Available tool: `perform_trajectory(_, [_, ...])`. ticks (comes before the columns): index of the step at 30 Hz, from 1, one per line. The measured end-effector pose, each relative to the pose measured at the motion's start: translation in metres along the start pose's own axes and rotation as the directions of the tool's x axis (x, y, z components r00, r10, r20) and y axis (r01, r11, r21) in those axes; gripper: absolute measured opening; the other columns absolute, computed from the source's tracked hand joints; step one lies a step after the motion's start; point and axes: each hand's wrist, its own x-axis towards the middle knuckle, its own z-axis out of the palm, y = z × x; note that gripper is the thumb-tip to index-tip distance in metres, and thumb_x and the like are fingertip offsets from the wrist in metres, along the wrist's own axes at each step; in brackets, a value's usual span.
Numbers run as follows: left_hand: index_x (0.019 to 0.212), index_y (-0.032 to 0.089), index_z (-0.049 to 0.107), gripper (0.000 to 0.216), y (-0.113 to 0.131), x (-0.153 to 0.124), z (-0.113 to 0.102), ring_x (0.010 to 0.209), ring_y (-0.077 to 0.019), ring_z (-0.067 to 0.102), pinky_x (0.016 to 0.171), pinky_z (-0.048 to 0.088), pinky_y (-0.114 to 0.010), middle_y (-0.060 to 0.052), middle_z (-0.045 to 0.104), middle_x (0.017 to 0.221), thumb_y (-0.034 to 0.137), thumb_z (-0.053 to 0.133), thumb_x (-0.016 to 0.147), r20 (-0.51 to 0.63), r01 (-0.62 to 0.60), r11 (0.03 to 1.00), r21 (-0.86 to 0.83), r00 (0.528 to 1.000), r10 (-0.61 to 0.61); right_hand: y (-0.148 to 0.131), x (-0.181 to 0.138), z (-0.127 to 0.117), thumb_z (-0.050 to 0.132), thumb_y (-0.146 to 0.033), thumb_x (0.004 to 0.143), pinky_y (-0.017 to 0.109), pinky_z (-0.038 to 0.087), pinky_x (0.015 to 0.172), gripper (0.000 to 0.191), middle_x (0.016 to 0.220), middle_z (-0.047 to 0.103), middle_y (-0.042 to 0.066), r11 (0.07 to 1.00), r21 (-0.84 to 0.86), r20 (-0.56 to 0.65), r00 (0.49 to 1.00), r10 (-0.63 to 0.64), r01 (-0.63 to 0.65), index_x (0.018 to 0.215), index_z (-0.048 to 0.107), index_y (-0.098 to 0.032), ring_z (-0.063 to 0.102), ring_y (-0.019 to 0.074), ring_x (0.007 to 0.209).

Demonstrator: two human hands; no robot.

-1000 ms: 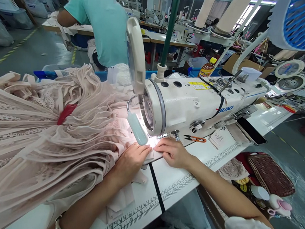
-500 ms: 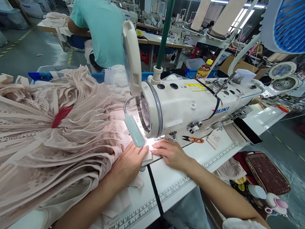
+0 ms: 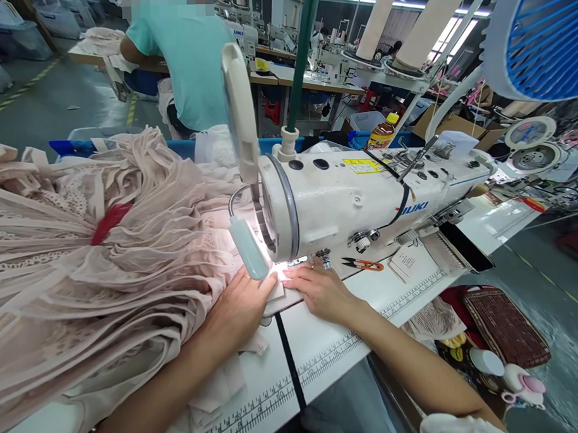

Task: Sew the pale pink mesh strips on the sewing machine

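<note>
A white sewing machine [image 3: 333,202] stands before me with its lamp [image 3: 249,248] lighting the needle area. Under that light lies a pale pink piece of fabric [image 3: 275,293], partly covered by my fingers. My left hand [image 3: 242,306] rests flat on it, left of the needle area, fingers stretched and some tips hidden behind the lamp. From the right, my right hand [image 3: 322,291] presses on the cloth with fingers extended, its tips close to my left thumb. A large bundle of pale pink garment pieces [image 3: 144,278], tied with a red strip [image 3: 110,224], lies beside my left arm.
Orange-handled thread snips [image 3: 364,264] and a paper card [image 3: 407,261] lie right of my hands. A ruler tape [image 3: 267,414] runs along the table's front edge. Behind the machine are a bottle [image 3: 382,132], thread cones [image 3: 376,24], a blue fan [image 3: 543,40] and a person in turquoise [image 3: 193,68].
The view has shifted slightly, so everything sits a little further left. Both hands keep nearly the same place on the fabric beside the needle area.
</note>
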Motion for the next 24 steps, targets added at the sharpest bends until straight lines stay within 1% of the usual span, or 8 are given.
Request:
perform_trajectory(3, [0.115, 0.015, 0.058, 0.036, 0.0, 0.001, 0.001, 0.104, -0.0276, 0.059, 0.084, 0.048, -0.036, -0.013, 0.065, 0.115, 0.0, 0.042, 0.086, -0.041, -0.001, 0.999, 0.035, 0.999, 0.002, -0.002, 0.002, 0.0, 0.049, -0.002, 0.086, 0.037, 0.046, 0.098, 0.038, 0.11, 0.074, 0.004, 0.999, -0.018, 0.047, 0.998, 0.041, -0.04, 0.11, 0.07, -0.024, 0.064, 0.0202, 0.106])
perform_trajectory(6, [0.122, 0.012, 0.056, 0.037, 0.001, 0.001, 0.002, 0.11, -0.0288, 0.057, 0.086, 0.047, -0.037, -0.015, 0.064, 0.117, 0.002, 0.041, 0.089, -0.16, -0.015, 0.997, 0.075, 0.987, 0.027, -0.005, 0.006, -0.001, 0.046, -0.001, 0.086, 0.039, 0.043, 0.102, 0.042, 0.11, 0.073, 0.004, 0.996, -0.034, 0.103, 0.991, 0.09, -0.087, 0.113, 0.069, -0.024, 0.063, 0.0204, 0.107])
perform_trajectory(8, [0.117, 0.011, 0.059, 0.034, 0.002, 0.001, 0.001, 0.104, -0.0272, 0.058, 0.084, 0.047, -0.036, -0.014, 0.066, 0.111, 0.002, 0.04, 0.09, -0.245, -0.031, 0.995, 0.095, 0.968, 0.054, -0.006, 0.008, -0.002, 0.045, -0.001, 0.086, 0.039, 0.042, 0.102, 0.044, 0.114, 0.072, 0.005, 0.992, -0.043, 0.15, 0.981, 0.122, -0.117, 0.116, 0.068, -0.024, 0.063, 0.0207, 0.106])
perform_trajectory(10, [0.106, 0.013, 0.063, 0.029, 0.004, 0.0, -0.002, 0.089, -0.0236, 0.059, 0.078, 0.046, -0.034, -0.011, 0.069, 0.099, 0.002, 0.04, 0.092, -0.3, -0.046, 0.993, 0.108, 0.951, 0.077, -0.007, 0.01, -0.003, 0.046, -0.001, 0.086, 0.041, 0.041, 0.104, 0.045, 0.116, 0.071, 0.005, 0.989, -0.052, 0.201, 0.969, 0.147, -0.139, 0.119, 0.066, -0.024, 0.063, 0.0217, 0.105])
perform_trajectory(12, [0.094, 0.014, 0.064, 0.026, 0.007, 0.0, -0.006, 0.075, -0.0202, 0.056, 0.071, 0.043, -0.033, -0.007, 0.069, 0.089, 0.002, 0.041, 0.092, -0.311, -0.066, 0.991, 0.116, 0.945, 0.1, -0.007, 0.011, -0.004, 0.046, -0.001, 0.087, 0.043, 0.04, 0.105, 0.046, 0.115, 0.071, 0.005, 0.986, -0.06, 0.238, 0.957, 0.164, -0.154, 0.122, 0.064, -0.024, 0.063, 0.0226, 0.106])
perform_trajectory(14, [0.087, 0.015, 0.064, 0.026, 0.009, 0.0, -0.009, 0.069, -0.0184, 0.053, 0.068, 0.039, -0.032, -0.005, 0.067, 0.082, 0.001, 0.042, 0.091, -0.305, -0.085, 0.989, 0.123, 0.945, 0.12, -0.008, 0.013, -0.004, 0.045, 0.0, 0.087, 0.043, 0.04, 0.105, 0.048, 0.114, 0.071, 0.005, 0.983, -0.071, 0.262, 0.948, 0.179, -0.166, 0.125, 0.063, -0.024, 0.063, 0.0227, 0.106])
perform_trajectory(18, [0.078, 0.017, 0.061, 0.029, 0.011, -0.001, -0.012, 0.064, -0.0182, 0.047, 0.066, 0.035, -0.032, -0.002, 0.061, 0.072, -0.002, 0.042, 0.089, -0.312, -0.079, 0.984, 0.158, 0.942, 0.126, -0.009, 0.016, -0.005, 0.044, 0.001, 0.086, 0.043, 0.043, 0.1, 0.052, 0.118, 0.069, 0.006, 0.977, -0.123, 0.304, 0.931, 0.203, -0.172, 0.128, 0.06, -0.025, 0.063, 0.0232, 0.103])
perform_trajectory(24, [0.068, 0.02, 0.052, 0.032, 0.011, 0.0, -0.01, 0.059, -0.0177, 0.041, 0.064, 0.032, -0.032, 0.0, 0.052, 0.065, -0.005, 0.041, 0.085, -0.291, -0.049, 0.976, 0.214, 0.95, 0.112, -0.012, 0.019, -0.006, 0.038, 0.003, 0.085, 0.043, 0.046, 0.098, 0.051, 0.122, 0.068, 0.01, 0.974, -0.173, 0.364, 0.91, 0.199, -0.144, 0.126, 0.06, -0.018, 0.062, 0.024, 0.104])
